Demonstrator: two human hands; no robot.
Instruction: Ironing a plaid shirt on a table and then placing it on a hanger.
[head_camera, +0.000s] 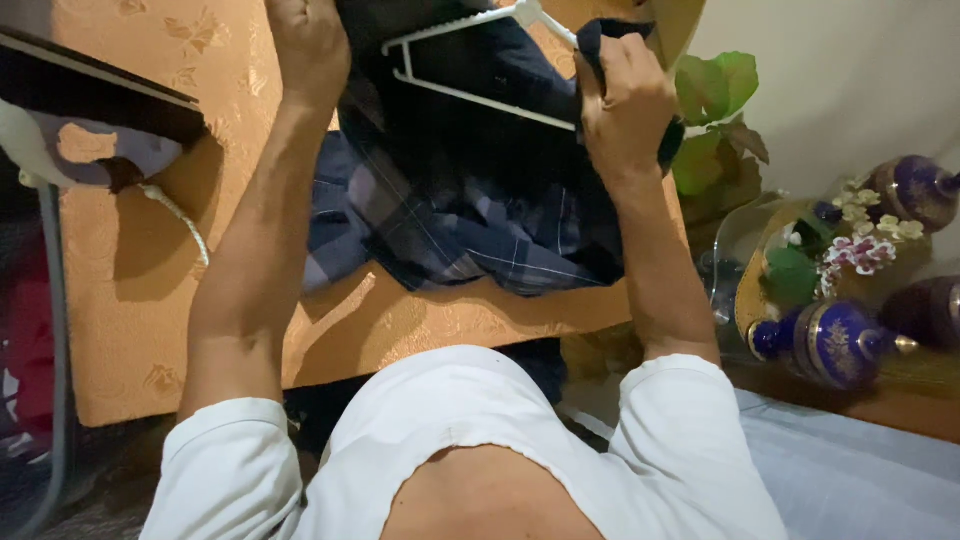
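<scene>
Above orange tabletop (140, 300), our left hand (310, 45) grips dark plaid shirt (450, 215), fingers closed; our right hand (622, 105) clamps shirt on white hanger (470, 60). Iron (85, 135) left.

Warm indoor light, moderate level, falling from above and somewhat right. The orange gold-patterned cloth-covered board (150, 280) is evenly lit and shows a soft sheen. The steam iron with dark soleplate (90, 125) at upper left throws a dark shadow down-right onto that cloth. The dark navy plaid garment (460, 220) at top centre is underexposed, with folds barely separable. The white plastic hanger (470, 55) reads crisp. The blue-and-gold porcelain vases (835, 340) at right carry small glare spots. The lower left corner is murky. There is slight softness overall and mild stretch at the edges.
</scene>
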